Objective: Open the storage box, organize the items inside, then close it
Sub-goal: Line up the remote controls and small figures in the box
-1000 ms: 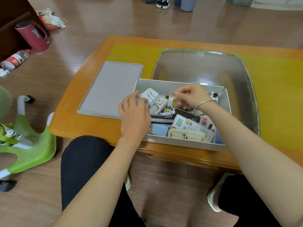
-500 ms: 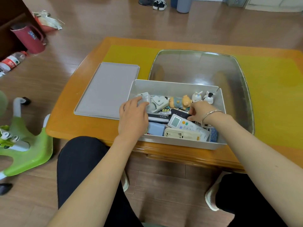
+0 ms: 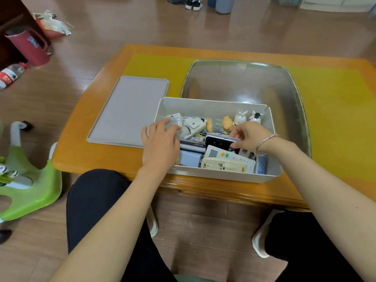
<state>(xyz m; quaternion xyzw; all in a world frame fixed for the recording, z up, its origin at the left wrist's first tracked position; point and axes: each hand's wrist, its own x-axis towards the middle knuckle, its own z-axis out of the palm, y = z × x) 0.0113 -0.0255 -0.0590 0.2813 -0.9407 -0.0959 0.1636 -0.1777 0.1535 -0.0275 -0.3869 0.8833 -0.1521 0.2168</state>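
The grey storage box [image 3: 213, 106] sits open at the near edge of an orange wooden table [image 3: 85, 151], its flat grey lid [image 3: 130, 110] lying just beside it to the left. Inside lies a jumble: a bear figurine [image 3: 220, 125] and 2 small rabbit figurines [image 3: 247, 117] along the far wall, white adapters [image 3: 193, 125] at the left, and a white remote [image 3: 230, 157] near the front wall. The right hand [image 3: 250, 137], a bangle on its wrist, pinches the end of a black remote [image 3: 218, 141] between thumb and fingers. The left hand [image 3: 160, 143] rests over the box's left end, fingers curled loosely on a white adapter [image 3: 173, 121]; whether it truly grips it, I cannot tell.

Behind the box stands a large metal tray [image 3: 284, 94] on a yellow mat [image 3: 335, 119]. Around the table runs a wood-plank floor [image 3: 122, 21], with a green plastic chair [image 3: 30, 192] at the left, a red jug [image 3: 28, 47] and a bottle [image 3: 10, 75] farther back, and shoes [image 3: 193, 3] at the far side. The person's dark-clad knees show below.
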